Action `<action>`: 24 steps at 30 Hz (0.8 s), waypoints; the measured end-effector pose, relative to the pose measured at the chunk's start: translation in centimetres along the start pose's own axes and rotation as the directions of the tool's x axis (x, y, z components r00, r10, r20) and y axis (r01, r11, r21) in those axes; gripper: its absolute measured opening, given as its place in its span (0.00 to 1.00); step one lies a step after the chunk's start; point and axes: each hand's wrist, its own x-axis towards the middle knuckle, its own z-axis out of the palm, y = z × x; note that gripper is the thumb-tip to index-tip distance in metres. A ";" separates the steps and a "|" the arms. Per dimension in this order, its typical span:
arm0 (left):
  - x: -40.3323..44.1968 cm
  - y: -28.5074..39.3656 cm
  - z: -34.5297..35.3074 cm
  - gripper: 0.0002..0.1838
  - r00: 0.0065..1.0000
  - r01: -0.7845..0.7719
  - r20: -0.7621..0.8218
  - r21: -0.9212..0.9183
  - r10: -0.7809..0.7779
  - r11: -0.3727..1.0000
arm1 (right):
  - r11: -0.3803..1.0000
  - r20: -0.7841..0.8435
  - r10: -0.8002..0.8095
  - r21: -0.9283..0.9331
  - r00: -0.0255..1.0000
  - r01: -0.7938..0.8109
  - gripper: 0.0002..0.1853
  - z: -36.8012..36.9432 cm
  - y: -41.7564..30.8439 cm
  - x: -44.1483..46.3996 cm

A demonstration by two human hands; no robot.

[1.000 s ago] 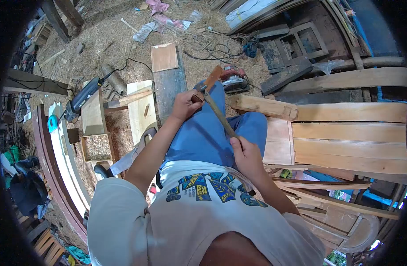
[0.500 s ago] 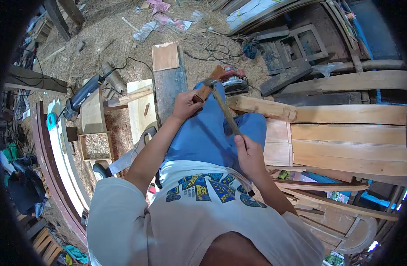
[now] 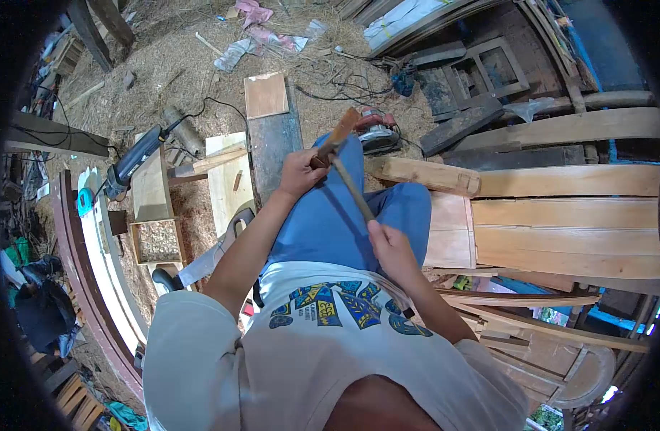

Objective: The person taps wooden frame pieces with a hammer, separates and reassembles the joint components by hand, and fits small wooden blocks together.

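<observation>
My left hand [image 3: 300, 172] is closed around the near end of a reddish-brown wooden hand plane [image 3: 343, 126], tilted up over my left thigh. In my right hand [image 3: 391, 246] is the handle end of a hammer [image 3: 355, 189], its fingers wrapped round the shaft. The hammer slants up and left across my lap, and its head is at the plane close to my left hand. Whether the head touches the plane I cannot tell. Part of the plane is hidden by my left fingers.
A red circular saw [image 3: 377, 132] lies beyond my knees. Left are a handsaw [image 3: 213, 257], a corded power tool [image 3: 137, 159] and a wooden box [image 3: 180, 244] holding small bits. Boards [image 3: 567, 214] lie to the right. Shavings and cords cover the floor.
The hammer has shifted slightly left and down along the plane, with my right hand moving left too. The plane stands a little more upright in my left hand.
</observation>
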 end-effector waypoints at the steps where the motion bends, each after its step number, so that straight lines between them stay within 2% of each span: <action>1: 0.0 0.0 -0.1 0.11 1.000 0.001 0.002 -0.008 -0.001 1.000 | 0.998 0.018 0.041 0.054 0.999 -0.042 0.25 0.1 1.0 0.3; 2: 0.0 -0.1 -0.1 0.11 1.000 0.006 0.001 -0.017 -0.006 1.000 | 0.991 0.042 0.082 0.104 0.996 -0.086 0.24 0.1 1.7 0.6; 5: -0.1 0.1 -0.1 0.12 0.998 0.063 0.022 -0.006 -0.063 0.998 | 0.989 -0.028 -0.004 0.150 1.000 0.008 0.24 -0.3 -1.2 -0.8; 8: 0.0 -0.5 0.0 0.13 1.000 0.011 0.028 0.032 -0.012 0.999 | 1.000 -0.020 0.002 -0.001 1.000 -0.002 0.27 0.0 -1.1 -0.8; 11: -0.2 -1.0 0.0 0.13 0.999 -0.029 0.020 0.086 0.028 0.996 | 0.997 0.000 0.063 -0.050 0.998 -0.063 0.27 0.3 -1.4 -0.4; 14: 0.0 -0.1 -0.3 0.13 0.998 0.044 0.042 0.021 -0.045 0.999 | 0.998 0.012 0.065 -0.028 0.998 -0.065 0.27 -0.2 -1.2 -0.5; 17: -0.1 -0.6 -0.1 0.12 1.000 0.009 0.028 0.024 -0.010 1.000 | 0.997 0.016 0.079 0.004 0.997 -0.079 0.27 0.0 0.3 -0.7; 20: 0.0 0.0 0.0 0.11 0.998 0.057 0.038 -0.071 -0.054 0.996 | 0.993 0.040 0.111 -0.045 0.993 -0.109 0.27 0.0 0.7 -0.1; 23: -0.1 0.3 -0.3 0.10 0.998 0.057 0.031 0.010 -0.057 0.998 | 0.995 0.025 0.094 0.043 0.995 -0.095 0.28 -0.1 -1.0 -1.2; 24: -0.4 0.0 -0.3 0.10 0.996 0.074 0.046 0.002 -0.074 0.997 | 0.995 0.023 0.099 -0.002 0.995 -0.099 0.28 0.2 -0.9 -1.3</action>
